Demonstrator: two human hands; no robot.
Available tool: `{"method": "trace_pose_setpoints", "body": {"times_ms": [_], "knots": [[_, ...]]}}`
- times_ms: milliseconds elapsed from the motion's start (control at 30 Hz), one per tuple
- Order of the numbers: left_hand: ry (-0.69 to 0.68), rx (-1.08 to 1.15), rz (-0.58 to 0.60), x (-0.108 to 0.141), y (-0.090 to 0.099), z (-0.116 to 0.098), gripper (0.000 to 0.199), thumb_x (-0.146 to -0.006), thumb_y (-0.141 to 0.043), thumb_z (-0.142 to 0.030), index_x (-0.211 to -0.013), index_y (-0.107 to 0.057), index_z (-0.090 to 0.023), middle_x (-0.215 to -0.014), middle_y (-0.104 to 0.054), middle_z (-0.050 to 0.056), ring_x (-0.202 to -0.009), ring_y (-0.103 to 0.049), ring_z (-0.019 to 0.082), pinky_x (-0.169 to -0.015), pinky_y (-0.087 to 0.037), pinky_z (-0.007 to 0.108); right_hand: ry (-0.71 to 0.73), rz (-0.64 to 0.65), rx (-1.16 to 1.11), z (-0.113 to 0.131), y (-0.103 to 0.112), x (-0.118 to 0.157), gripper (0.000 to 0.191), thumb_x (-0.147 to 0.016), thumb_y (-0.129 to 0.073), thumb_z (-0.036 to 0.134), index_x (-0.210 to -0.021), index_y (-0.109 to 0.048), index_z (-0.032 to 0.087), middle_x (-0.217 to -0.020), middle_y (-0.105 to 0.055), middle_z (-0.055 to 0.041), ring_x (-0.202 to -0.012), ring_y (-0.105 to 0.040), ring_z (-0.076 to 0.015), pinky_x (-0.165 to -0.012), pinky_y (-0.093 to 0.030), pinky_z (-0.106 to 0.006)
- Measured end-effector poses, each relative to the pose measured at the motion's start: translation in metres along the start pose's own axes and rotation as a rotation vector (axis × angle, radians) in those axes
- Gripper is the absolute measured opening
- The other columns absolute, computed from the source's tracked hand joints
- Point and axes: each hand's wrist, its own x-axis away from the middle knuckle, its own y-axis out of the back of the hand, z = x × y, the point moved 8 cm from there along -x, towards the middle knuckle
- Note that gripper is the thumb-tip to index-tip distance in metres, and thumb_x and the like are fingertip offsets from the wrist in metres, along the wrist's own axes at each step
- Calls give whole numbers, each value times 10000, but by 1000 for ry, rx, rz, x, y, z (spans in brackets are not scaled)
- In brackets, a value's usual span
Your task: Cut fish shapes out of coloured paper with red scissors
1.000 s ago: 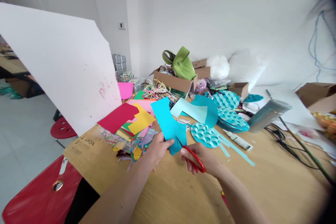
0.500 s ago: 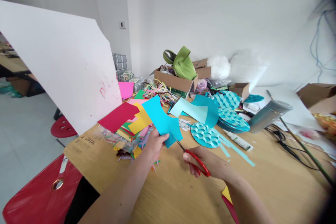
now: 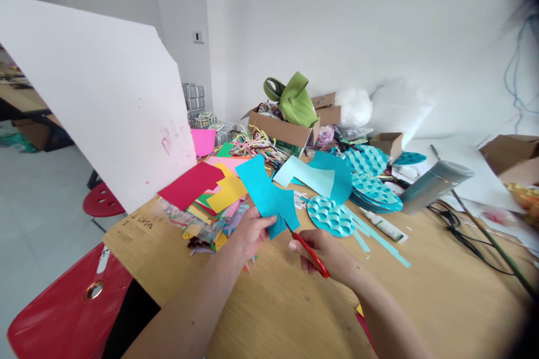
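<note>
My left hand (image 3: 251, 231) pinches the lower left edge of a blue sheet of paper (image 3: 269, 196), held above the table. The sheet has curved cut-outs along its edges. In my right hand (image 3: 322, 252) is a pair of red-handled scissors (image 3: 310, 252); the blades meet the lower right part of the sheet and are partly hidden by it. Just beyond the scissors lies a round blue piece with wavy pale strips (image 3: 330, 216). A pale blue sheet (image 3: 305, 174) rests behind the paper I hold.
Coloured paper sheets (image 3: 191, 185) and scraps lie at left, beside a leaning white board (image 3: 109, 101). A glue tube (image 3: 383, 225), a grey tumbler (image 3: 438, 185) and black cables (image 3: 455, 230) are at right. Behind stands a cardboard box (image 3: 280, 128) with a green bag (image 3: 298, 102).
The blue sheet has tilted and shifted slightly right in my left hand. The scissors' handles have come closer together, and the blades sit nearer the sheet's lower right corner.
</note>
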Motion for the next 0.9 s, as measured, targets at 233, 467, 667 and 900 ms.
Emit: {"method": "trace_pose_setpoints", "body": {"times_ms": [233, 467, 667, 900], "knots": [[39, 35, -49, 3, 1, -2, 216, -579, -770, -185, -760, -657, -148, -625, -601, -8, -533, -495, 89, -565, -393, 224, 12, -7, -25, 3, 0, 0, 450, -812, -502, 580, -607, -508, 179, -506, -618, -19, -415, -542, -118, -397, -358, -202], [22, -5, -5, 1, -1, 2, 294, -583, -769, -241, -838, -665, -140, -747, -655, 37, -672, -569, 133, -650, -426, 251, 6, -33, -111, 1, -6, -5, 457, -806, -493, 597, -613, -488, 183, -490, -600, -10, -389, -523, -108, -371, -334, -191], [-42, -197, -4, -1, 5, 6, 346, -624, -728, -292, -933, -663, -150, -843, -673, 57, -750, -596, 177, -709, -450, 303, -50, -55, -101, -2, -8, -7, 428, -747, -565, 592, -676, -542, 171, -523, -597, -10, -428, -532, -128, -386, -345, -214], [-94, -256, 20, -1, 4, 0, 228, -638, -696, -248, -840, -652, -153, -705, -614, 9, -680, -557, 143, -721, -437, 291, 18, -138, 115, 4, 4, -5, 327, -720, -626, 487, -675, -549, 173, -583, -579, 5, -503, -497, -125, -440, -334, -228]]}}
